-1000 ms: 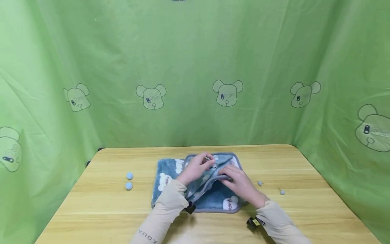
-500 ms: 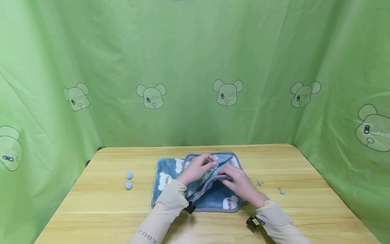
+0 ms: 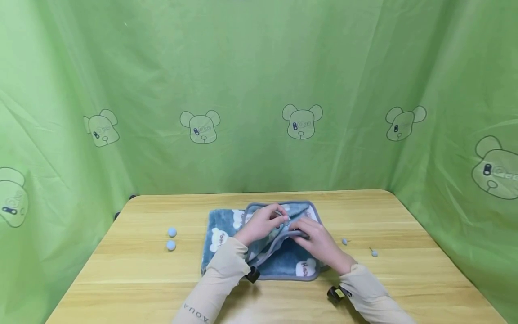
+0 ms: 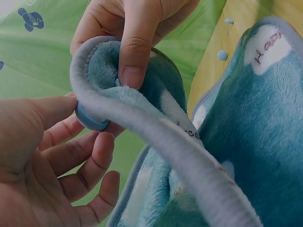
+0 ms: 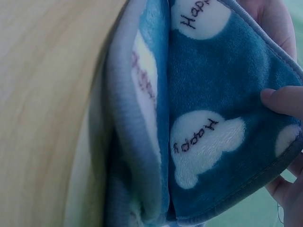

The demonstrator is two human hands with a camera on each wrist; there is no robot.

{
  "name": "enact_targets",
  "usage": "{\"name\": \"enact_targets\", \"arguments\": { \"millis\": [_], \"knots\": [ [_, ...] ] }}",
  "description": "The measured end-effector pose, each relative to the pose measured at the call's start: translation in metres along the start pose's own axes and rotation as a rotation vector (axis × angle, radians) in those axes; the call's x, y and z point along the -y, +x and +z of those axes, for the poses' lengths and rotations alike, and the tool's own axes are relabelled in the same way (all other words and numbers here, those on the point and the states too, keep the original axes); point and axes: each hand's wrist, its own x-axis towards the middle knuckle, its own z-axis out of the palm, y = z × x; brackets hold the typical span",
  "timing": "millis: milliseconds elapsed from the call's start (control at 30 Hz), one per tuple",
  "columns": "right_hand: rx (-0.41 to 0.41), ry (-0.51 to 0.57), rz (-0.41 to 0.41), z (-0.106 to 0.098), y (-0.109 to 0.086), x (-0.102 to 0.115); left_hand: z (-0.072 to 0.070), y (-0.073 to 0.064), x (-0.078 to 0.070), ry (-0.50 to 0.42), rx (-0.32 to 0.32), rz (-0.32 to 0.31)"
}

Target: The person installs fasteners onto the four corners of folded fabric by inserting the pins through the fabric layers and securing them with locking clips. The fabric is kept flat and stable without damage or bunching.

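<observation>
A teal blanket with white bear-shaped patches and a grey bound edge lies folded on the table, its front corner lifted. My right hand pinches the lifted edge; in the left wrist view its thumb presses the inner fluffy side. Against the outside of that edge sits a small round blue cap. My left hand pinches this cap between thumb and forefinger, its other fingers loosely curled. Just under the right thumb shows a small blue bit, mostly hidden.
Two light-blue balls lie on the wooden table at the left. To the right are two small blue-headed pins with thin stems. A green curtain with bear outlines hangs around the back and sides.
My left fingertips have shifted slightly right, nearer the right hand. The right hand keeps its hold on the blanket edge, and the balls and pins lie as before.
</observation>
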Motion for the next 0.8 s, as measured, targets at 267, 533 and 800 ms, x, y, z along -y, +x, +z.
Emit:
{"name": "enact_targets", "arguments": {
  "millis": [267,533,800],
  "knots": [
    [0.008,-0.030,0.016,-0.0008,0.0002,0.0017,0.0015,-0.0005,-0.0002,0.001,-0.004,-0.028],
    [0.001,-0.053,0.041,-0.0008,0.0000,0.0018,0.0036,-0.0004,0.0008,0.008,0.044,-0.057],
    [0.007,-0.049,0.054,-0.0008,0.0004,0.0034,-0.0018,-0.0030,-0.0080,0.138,0.022,-0.018]
  ]
}}
